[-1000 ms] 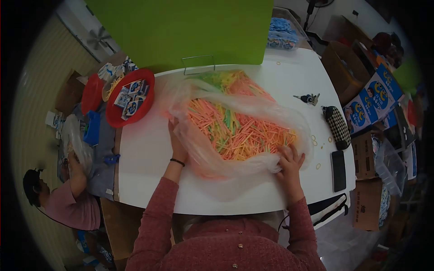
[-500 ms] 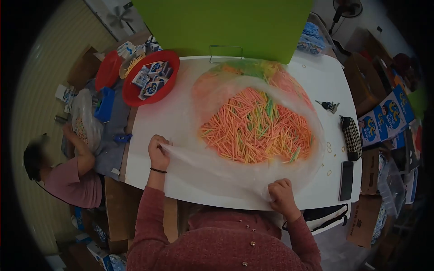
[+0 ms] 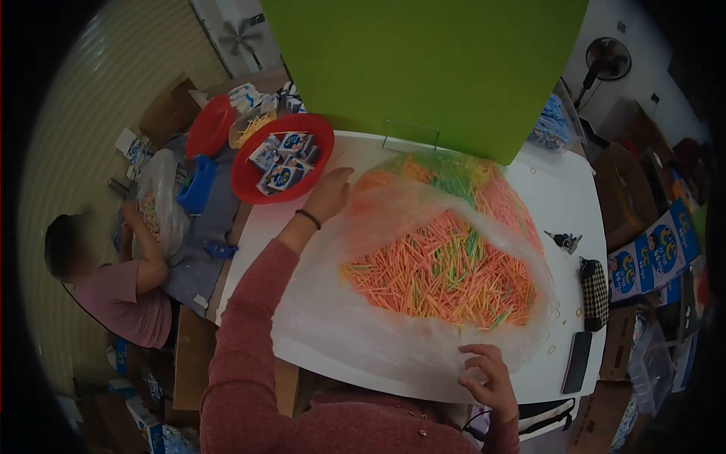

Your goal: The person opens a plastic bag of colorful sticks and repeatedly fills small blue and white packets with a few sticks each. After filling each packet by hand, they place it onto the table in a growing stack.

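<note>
A large clear plastic bag [image 3: 355, 321] lies spread on the white table, its mouth gaping over a heap of thin pink, orange, yellow and green sticks [image 3: 446, 265]. My left hand [image 3: 330, 195] is stretched forward at the bag's far left side, close to the red basin [image 3: 324, 170], fingers extended. By the bag's near edge, my right hand [image 3: 490, 378] is open, fingers curved and thumb apart, with nothing between them. Small printed packs [image 3: 283, 178] lie in the basin.
A green panel [image 3: 423, 68] stands at the back with a wire stand [image 3: 412, 135] before it. On the right lie keys [image 3: 563, 241], a checked pouch [image 3: 595, 295], a phone [image 3: 577, 363] and rubber bands. A co-worker [image 3: 125, 287] sits at the left beside a blue holder [image 3: 198, 185].
My left hand has let go of the bag's near left edge and moved forward toward the basin. My right hand has released the near edge and opened. The view has shifted.
</note>
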Tool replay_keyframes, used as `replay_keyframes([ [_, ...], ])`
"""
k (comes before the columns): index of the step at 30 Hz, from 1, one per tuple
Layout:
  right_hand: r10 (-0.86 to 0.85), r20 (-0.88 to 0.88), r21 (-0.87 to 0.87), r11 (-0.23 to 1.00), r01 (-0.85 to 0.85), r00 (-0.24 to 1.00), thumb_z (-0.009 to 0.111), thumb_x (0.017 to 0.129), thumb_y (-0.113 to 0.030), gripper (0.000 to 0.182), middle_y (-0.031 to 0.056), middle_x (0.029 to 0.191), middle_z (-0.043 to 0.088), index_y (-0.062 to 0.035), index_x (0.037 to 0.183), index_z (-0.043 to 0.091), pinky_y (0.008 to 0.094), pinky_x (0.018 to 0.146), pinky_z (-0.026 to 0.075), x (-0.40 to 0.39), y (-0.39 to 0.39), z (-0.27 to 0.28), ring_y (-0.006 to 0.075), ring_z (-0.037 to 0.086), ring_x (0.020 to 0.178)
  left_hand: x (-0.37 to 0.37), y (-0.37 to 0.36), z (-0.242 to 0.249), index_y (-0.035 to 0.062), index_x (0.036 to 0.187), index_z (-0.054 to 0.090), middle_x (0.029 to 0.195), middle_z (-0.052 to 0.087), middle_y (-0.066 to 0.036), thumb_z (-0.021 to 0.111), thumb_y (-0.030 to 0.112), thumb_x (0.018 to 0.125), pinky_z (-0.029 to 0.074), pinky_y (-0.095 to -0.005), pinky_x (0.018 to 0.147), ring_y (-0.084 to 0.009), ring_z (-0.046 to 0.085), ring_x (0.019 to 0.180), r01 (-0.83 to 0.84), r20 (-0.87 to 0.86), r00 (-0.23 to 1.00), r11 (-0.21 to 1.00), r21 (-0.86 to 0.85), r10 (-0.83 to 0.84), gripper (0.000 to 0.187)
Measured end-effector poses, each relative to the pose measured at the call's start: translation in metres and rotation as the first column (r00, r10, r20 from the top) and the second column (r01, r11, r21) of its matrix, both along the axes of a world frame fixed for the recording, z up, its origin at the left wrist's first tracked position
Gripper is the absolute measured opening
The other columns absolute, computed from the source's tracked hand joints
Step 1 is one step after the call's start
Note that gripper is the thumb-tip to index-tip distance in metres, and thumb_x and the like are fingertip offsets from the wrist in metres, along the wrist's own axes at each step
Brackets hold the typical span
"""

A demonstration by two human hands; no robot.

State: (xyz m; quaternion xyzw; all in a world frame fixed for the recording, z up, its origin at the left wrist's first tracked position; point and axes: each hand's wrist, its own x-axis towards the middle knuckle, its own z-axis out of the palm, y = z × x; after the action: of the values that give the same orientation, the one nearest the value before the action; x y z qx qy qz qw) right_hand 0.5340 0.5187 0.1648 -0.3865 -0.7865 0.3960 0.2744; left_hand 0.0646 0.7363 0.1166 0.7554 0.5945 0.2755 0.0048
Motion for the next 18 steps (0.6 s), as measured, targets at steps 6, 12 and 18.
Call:
replay_keyframes([
  [6,0.125,0.077,-0.322,0.942,-0.094,0.989,0.071,0.080,-0.024,0.018,0.0047,0.082,0.068,-0.0084,0.088,0.068,0.0363,0.081,0.047,0.020,-0.026,-0.016,0.0264,0.063,0.080,-0.014,0.124,-0.054,-0.0003,0.108,0.056,0.113,0.057,-0.024,0.049,0.004,0.089,0.050,-0.0431,0.089,-0.0360,0.060,0.104,-0.339,-0.563,0.685,0.886,0.315,0.462,0.021],
  [12,0.065,0.035,-0.260,0.964,-0.054,0.997,0.071,0.080,-0.021,0.015,0.0058,0.083,0.068,-0.0093,0.087,0.069,0.0372,0.079,0.046,0.005,-0.023,-0.010,0.0265,0.063,0.082,-0.039,0.123,-0.080,-0.0006,0.097,0.060,0.099,0.061,-0.024,0.057,-0.005,0.076,0.048,-0.0400,0.091,-0.0375,0.058,0.103,-0.436,-0.384,0.852,0.888,-0.146,0.356,0.021],
  [18,0.162,0.133,-0.081,0.985,-0.152,0.978,0.074,0.075,-0.014,0.014,0.0049,0.083,0.068,-0.0093,0.087,0.068,0.0369,0.078,0.046,-0.017,-0.013,0.001,0.0258,0.063,0.081,-0.028,0.068,-0.065,-0.0020,0.084,0.060,0.084,0.062,-0.021,0.056,-0.008,0.072,0.051,-0.0428,0.076,-0.0392,0.061,0.083,-0.421,-0.199,0.897,0.900,-0.112,0.394,0.014],
])
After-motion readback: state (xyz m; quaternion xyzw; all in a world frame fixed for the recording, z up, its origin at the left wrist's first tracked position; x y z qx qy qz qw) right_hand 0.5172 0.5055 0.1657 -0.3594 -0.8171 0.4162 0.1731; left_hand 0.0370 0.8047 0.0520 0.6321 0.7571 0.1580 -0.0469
